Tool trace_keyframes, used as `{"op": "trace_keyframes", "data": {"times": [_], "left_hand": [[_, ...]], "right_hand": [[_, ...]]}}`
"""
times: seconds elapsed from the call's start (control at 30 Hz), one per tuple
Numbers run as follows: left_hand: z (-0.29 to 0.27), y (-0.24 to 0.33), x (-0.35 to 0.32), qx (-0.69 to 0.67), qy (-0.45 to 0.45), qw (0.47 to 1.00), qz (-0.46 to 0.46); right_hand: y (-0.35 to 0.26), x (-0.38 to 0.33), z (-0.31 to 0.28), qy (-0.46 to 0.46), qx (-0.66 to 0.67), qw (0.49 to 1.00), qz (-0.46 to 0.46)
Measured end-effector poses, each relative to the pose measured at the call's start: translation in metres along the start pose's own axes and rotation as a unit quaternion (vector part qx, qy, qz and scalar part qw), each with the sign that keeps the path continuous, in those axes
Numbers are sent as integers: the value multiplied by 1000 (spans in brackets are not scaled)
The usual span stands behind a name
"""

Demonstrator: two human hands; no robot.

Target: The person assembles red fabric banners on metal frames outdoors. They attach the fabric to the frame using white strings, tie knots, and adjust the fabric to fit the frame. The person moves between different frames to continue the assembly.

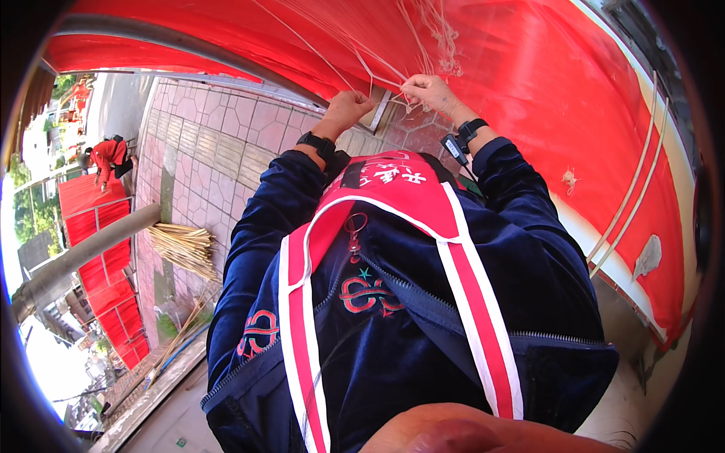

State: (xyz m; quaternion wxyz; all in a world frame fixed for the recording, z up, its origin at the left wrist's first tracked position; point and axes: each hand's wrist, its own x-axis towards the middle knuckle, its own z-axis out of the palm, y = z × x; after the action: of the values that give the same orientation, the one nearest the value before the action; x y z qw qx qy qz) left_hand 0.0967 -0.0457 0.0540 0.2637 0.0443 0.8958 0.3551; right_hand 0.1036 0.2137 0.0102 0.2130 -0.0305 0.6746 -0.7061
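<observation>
My left hand (348, 110) is closed in a pinch at the lower edge of the red cloth, where a thin pale string runs up from the fingers. Just to its right, my right hand (433, 93) pinches a white string (381, 77) between thumb and forefinger. This string bends up and left over the red cloth (521, 83). More thin strings fan out across the cloth above both hands. A loose, tangled bunch of pale threads (444, 45) hangs above my right hand. Dark bands circle both my wrists.
Pink paving (226, 128) lies below and to the left. A bundle of thin sticks (183, 249) rests near a grey pole (91, 253). A person in red (111, 157) bends over red cloth on a frame (98, 226) at far left. Two thin rods (633, 177) stand at right.
</observation>
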Motion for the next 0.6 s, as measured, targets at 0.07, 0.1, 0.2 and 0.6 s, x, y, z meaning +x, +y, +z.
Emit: {"op": "trace_keyframes", "data": {"times": [0.07, 0.1, 0.2, 0.6], "left_hand": [[-2, -7, 2, 25, 18, 999, -20], [-3, -9, 2, 28, 23, 999, -18], [-3, -11, 4, 45, 33, 998, -6], [-11, 6, -5, 18, -19, 998, 58]], "right_hand": [[-3, -3, -16, 44, 0, 998, -34], [-4, -4, -21, 60, 4, 997, -43], [-2, -3, -27, 24, 29, 999, -28], [1, 8, -27, 7, -74, 995, -72]]}}
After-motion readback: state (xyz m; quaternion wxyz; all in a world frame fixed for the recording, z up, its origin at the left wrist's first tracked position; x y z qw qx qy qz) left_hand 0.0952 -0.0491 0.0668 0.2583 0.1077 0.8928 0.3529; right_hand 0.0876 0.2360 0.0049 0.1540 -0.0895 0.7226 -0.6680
